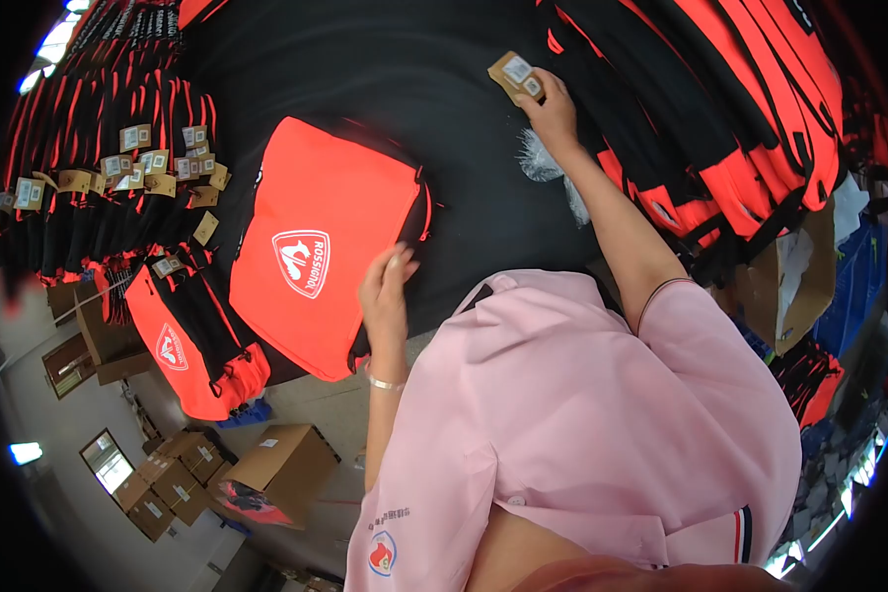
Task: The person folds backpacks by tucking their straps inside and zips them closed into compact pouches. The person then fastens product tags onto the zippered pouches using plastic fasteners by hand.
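Observation:
A red bag (326, 212) with a white shield logo lies on the black table surface (464, 89). At its lower right edge is my left hand (387, 286), its fingers loosely curled near the bag; whether it grips anything is unclear. Farther off, my right hand (553, 111) holds a brown card tag stack (516, 77) with white barcode labels. Just below that hand, a bundle of clear plastic fasteners (540, 158) rests on the black surface.
Black and red bags (701, 109) are piled at the right. Tagged bags (99, 178) stand in rows at the left, with a smaller red bag (183, 340) below them. Cardboard boxes (281, 459) sit on the floor, and an open carton (799, 276) is at the right.

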`<action>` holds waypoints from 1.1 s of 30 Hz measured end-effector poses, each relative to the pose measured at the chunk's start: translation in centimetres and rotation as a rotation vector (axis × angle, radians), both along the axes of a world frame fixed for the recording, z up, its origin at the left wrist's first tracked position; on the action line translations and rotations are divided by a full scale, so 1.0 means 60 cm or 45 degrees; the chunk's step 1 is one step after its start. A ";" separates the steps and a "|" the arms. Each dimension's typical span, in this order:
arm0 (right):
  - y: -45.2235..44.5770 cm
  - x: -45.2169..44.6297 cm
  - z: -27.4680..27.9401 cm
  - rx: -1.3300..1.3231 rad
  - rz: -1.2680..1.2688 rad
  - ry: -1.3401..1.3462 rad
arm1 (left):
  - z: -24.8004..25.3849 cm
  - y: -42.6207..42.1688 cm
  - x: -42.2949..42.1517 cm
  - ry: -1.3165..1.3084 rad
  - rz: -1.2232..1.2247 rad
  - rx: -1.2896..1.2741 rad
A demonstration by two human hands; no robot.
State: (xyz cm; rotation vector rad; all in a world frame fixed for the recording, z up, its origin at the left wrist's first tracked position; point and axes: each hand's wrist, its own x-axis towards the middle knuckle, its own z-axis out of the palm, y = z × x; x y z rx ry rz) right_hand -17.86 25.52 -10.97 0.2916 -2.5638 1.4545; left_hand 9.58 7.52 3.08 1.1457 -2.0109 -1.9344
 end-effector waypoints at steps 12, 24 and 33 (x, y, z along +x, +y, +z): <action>0.082 0.182 0.055 -0.033 0.380 -0.295 | -0.153 0.063 -0.085 -0.082 -0.451 -0.045; 0.024 0.002 -0.005 0.760 0.311 -0.468 | -0.202 0.231 -0.223 0.463 -1.280 -1.002; -0.017 0.079 0.207 -0.300 0.722 -0.108 | -0.254 0.237 -0.253 0.348 -1.294 -0.547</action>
